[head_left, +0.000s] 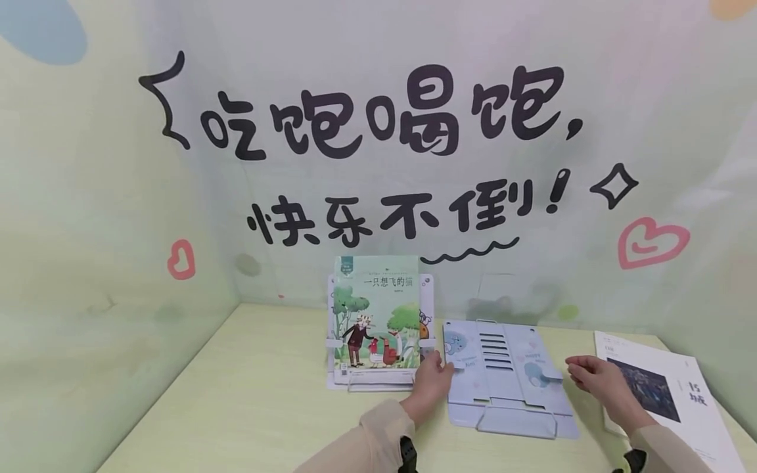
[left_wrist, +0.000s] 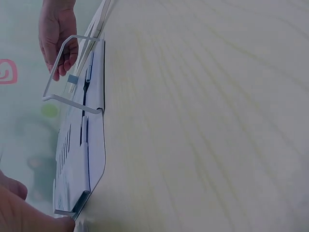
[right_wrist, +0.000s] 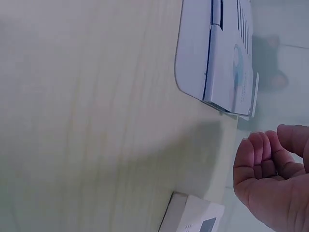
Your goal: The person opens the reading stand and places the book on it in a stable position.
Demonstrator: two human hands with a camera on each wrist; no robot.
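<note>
A pale lilac folding book stand (head_left: pixel 497 368) with cartoon elephants, slots and a wire foot (head_left: pixel 517 422) lies low on the table. At its left edge my left hand (head_left: pixel 430 387) pinches near the small side clip; the thumb (left_wrist: pixel 58 224) meets the corner in the left wrist view, the exact grip partly hidden. My right hand (head_left: pixel 603 387) is raised just off the stand's right clip (head_left: pixel 552 374), fingers loosely bent around nothing. In the right wrist view a gap separates these fingers (right_wrist: pixel 245 157) from the stand.
Left of my left hand, a second stand (head_left: pixel 430 302) props up a green picture book (head_left: pixel 376 322). A thick white book (head_left: pixel 688 387) lies at the right, under my right forearm. Behind the pale wooden table (head_left: pixel 248 381) hangs a printed cloth wall (head_left: pixel 331 52).
</note>
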